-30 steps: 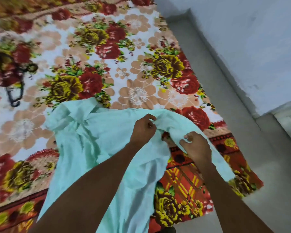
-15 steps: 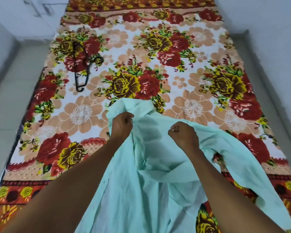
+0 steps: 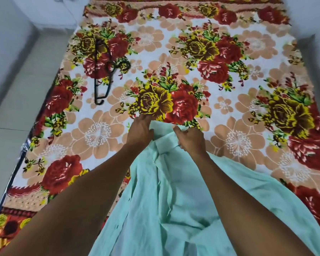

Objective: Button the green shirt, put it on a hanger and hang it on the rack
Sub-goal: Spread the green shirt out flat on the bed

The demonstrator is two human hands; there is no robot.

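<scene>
I judge the task is only at its start. The green shirt (image 3: pixel 166 196) lies on the flowered blanket (image 3: pixel 229 111), its front open and creased — I see no button closed. My left hand (image 3: pixel 139 133) and right hand (image 3: pixel 190 140) sit close together, both pinching the cloth at the collar end. The dark hanger (image 3: pixel 100 74) lies well apart, untouched. Buttoning, hanger and rack are all left — no rack is in view.

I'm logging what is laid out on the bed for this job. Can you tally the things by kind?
Green shirt: 1
Black hanger: 1
Floral blanket: 1
Hands on the shirt's collar end: 2, left hand and right hand
Total: 5
</scene>
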